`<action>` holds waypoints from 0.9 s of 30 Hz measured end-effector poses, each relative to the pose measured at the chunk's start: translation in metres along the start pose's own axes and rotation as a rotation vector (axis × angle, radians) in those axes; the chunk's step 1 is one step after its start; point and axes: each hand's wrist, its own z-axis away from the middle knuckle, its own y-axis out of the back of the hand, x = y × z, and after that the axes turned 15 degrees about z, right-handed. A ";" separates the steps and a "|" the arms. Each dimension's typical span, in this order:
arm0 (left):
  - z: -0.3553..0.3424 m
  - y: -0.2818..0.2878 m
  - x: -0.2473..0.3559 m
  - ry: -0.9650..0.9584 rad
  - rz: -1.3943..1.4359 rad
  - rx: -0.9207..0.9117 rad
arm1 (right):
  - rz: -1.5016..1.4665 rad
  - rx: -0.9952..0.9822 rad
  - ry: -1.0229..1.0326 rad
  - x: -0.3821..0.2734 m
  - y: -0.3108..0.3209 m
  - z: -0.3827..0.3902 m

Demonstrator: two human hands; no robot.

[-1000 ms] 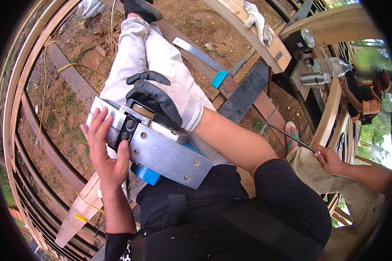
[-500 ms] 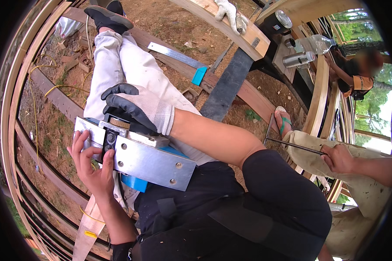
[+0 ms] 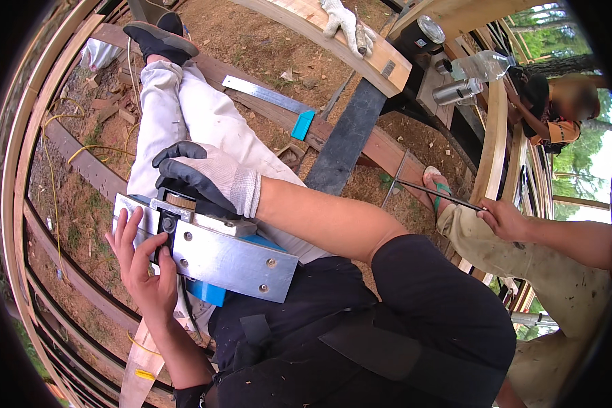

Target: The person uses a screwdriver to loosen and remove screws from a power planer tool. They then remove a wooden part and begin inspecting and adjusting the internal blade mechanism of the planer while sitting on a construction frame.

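Observation:
An electric planer [image 3: 234, 257] with a blue body lies across my lap, its shiny metal sole turned up. My left hand [image 3: 141, 258], bare, holds it at the left end. Its fingers lie on the sole plate, and the index finger and thumb press beside the dark cutter block [image 3: 168, 223]. My right hand [image 3: 207, 178], in a white glove with dark grey coated fingers, curls round the planer's far side by a ribbed brass-coloured knob [image 3: 181, 200]. The right fingertips and what they touch are partly hidden.
A steel square with a teal handle [image 3: 303, 125] lies on a plank beyond my legs. At right, a co-worker's hand [image 3: 504, 219] holds a thin metal rod with a crossbar. A white glove [image 3: 342, 26], steel bottle [image 3: 457, 91] and clear plastic bottle [image 3: 483, 65] rest on timber.
The co-worker's hand and rod have moved left and up, the crossbar now over the plank by the sandalled foot. The view has shifted slightly; both my hands keep their places on the planer.

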 end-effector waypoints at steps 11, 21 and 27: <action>0.003 0.000 -0.003 -0.012 0.036 -0.012 | -0.005 -0.095 0.026 0.004 0.012 -0.003; -0.004 0.009 0.000 0.009 0.128 -0.040 | 0.481 -0.107 0.030 -0.012 0.014 0.011; 0.002 0.006 -0.007 0.074 0.141 0.058 | 0.180 -0.208 0.005 -0.009 0.013 0.010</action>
